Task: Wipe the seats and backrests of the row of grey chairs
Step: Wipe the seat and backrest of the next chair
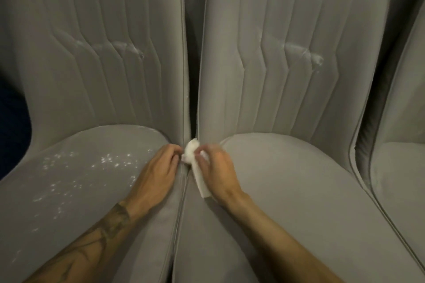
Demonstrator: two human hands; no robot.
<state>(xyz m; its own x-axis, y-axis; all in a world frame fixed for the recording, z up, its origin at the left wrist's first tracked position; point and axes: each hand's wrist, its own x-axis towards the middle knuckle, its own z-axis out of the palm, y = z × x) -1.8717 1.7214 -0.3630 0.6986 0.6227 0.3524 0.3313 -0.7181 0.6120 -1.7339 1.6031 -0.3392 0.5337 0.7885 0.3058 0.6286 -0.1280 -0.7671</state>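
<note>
Grey chairs stand side by side across the view, padded and soft, so the fabric should give under pressure. White specks dot the left seat and pale smears cross both backrests. Over the gap between the seats the right hand pinches a white wipe, light and limp, best held bunched. The left hand curls its fingers just beside it; whether it grips the wipe I cannot tell. No brand or writing shows.
</note>
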